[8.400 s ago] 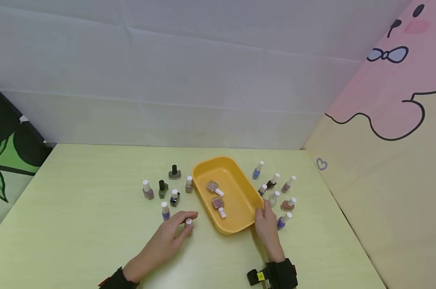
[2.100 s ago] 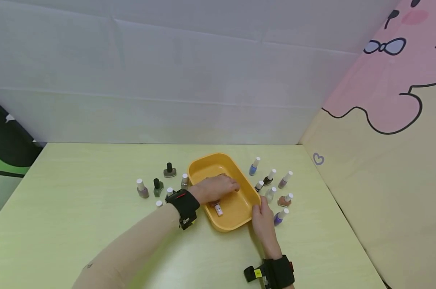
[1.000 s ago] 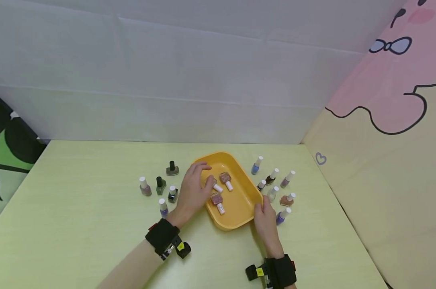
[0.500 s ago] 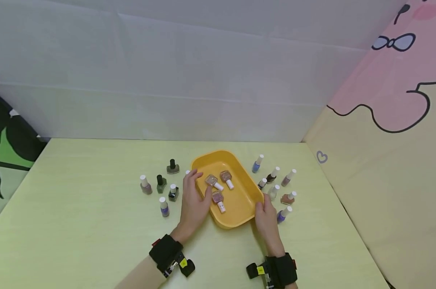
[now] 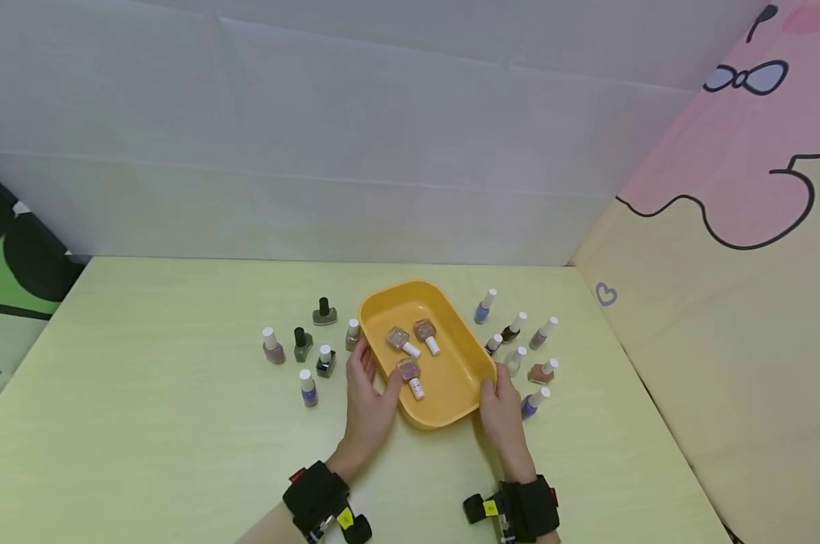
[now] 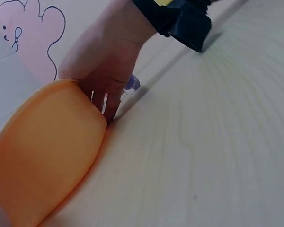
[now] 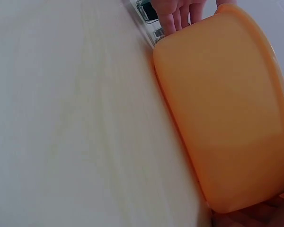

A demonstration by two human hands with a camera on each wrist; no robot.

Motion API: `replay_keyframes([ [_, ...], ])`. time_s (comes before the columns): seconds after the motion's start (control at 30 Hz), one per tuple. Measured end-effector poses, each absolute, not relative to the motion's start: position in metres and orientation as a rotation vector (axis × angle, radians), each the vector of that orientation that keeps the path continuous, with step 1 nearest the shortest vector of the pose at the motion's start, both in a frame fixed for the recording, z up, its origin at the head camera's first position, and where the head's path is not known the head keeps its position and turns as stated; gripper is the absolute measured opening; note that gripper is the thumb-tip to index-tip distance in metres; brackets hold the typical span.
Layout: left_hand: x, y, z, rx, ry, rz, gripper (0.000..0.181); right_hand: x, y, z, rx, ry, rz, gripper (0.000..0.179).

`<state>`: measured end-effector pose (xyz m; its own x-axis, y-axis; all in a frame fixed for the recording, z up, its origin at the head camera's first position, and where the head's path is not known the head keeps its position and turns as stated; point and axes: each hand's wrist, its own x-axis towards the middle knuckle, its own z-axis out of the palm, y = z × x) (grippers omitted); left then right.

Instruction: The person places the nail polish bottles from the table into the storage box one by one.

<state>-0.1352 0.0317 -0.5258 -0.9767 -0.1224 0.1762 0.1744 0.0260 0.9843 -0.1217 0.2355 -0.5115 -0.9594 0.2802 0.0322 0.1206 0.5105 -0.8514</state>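
A yellow plastic tray (image 5: 450, 393) sits at an angle on the table, with three nail polish bottles lying inside: a clear-pink one (image 5: 397, 338), another at the upper right (image 5: 425, 329) and a mauve one (image 5: 409, 369). My left hand (image 5: 369, 412) holds the tray's left side, thumb at the rim and fingers along the outer wall, as the right wrist view shows. On the opposite side, my right hand (image 5: 501, 412) grips the near right corner, thumb over the rim. In the left wrist view its fingers (image 6: 112, 104) reach down the outside wall.
Left of the tray stand several nail polish bottles, among them a black-capped green one (image 5: 303, 346) and a purple one (image 5: 308, 390). Several more stand on the right, including a blue one (image 5: 483, 310) and an orange-brown one (image 5: 542, 372). A white wall (image 5: 314, 151) rises behind the table.
A third nail polish bottle now lies in the tray. My left hand has drawn back from inside the tray to its left side and taken hold there. The right hand kept its grip.
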Motion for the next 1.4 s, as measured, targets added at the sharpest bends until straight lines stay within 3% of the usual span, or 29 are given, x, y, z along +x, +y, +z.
replay_keyframes([
  [0.43,-0.153,0.045,-0.529,-0.08,-1.828,-2.452,0.099,-0.121,0.236,-0.511,-0.365,-2.587,1.459,0.038],
  [0.9,-0.152,0.053,-0.528,-0.095,-1.691,-2.489,0.099,-0.122,0.238,-0.503,-0.313,-2.671,1.374,0.041],
  [1.4,-0.152,0.054,-0.53,-0.089,-1.714,-2.448,0.099,-0.096,0.262,-0.464,0.228,-2.485,0.808,0.034],
])
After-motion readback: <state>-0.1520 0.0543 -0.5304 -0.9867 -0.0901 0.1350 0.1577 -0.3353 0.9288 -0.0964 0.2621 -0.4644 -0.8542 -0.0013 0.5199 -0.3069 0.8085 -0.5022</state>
